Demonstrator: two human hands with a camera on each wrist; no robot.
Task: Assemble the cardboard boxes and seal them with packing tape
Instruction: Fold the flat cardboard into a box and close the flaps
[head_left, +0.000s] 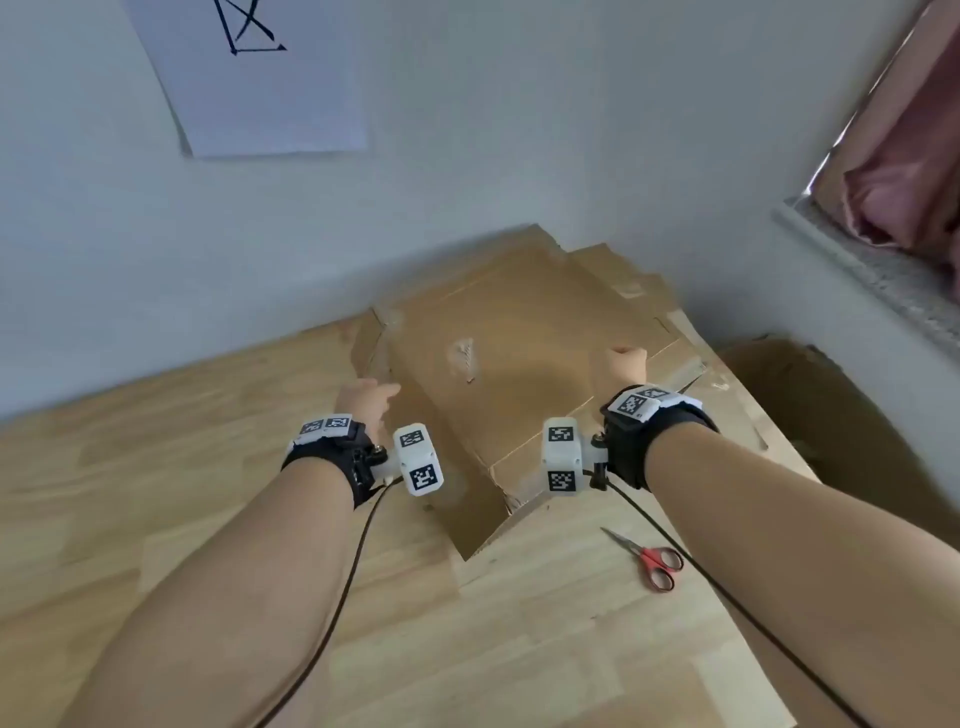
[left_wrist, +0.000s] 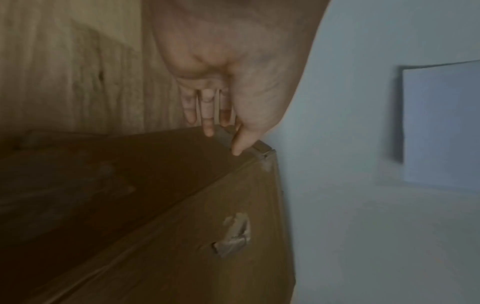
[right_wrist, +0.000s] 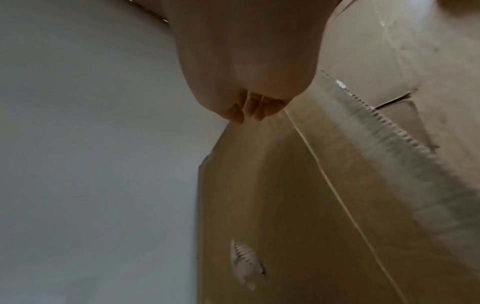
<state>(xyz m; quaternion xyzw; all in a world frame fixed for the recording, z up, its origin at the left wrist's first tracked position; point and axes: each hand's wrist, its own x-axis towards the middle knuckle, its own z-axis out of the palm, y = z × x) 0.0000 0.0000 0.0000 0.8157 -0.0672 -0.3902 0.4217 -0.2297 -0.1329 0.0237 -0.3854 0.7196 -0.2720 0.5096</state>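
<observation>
- your left hand (left_wrist: 221, 67) has its fingers (left_wrist: 207, 115) nearly straight and slightly spread, tips touching the upper left edge of the brown cardboard box (head_left: 498, 343); the thumb presses beside the box corner. nothing is wrapped in that hand.
- your right hand (head_left: 621, 366) has its fingers (right_wrist: 253, 109) curled together at the right edge of the same box. the wrist view shows the tips bunched against the cardboard edge, though you cannot tell whether they really pinch it.
- both forearms reach forward from the bottom of the head view, palms facing inward, one on each side of the box, each wrist carrying a black strap with white marker blocks.
- the box stands on the light wooden table (head_left: 156, 467), close to the pale wall, resting against flattened sheets of brown cardboard (head_left: 649, 301) behind it. a torn patch (head_left: 462, 356) marks its upper face.
- red-handled scissors (head_left: 652, 558) lie shut on the table, near your right forearm and apart from the box.
- a white paper sheet with black lines (head_left: 254, 73) hangs on the wall.
</observation>
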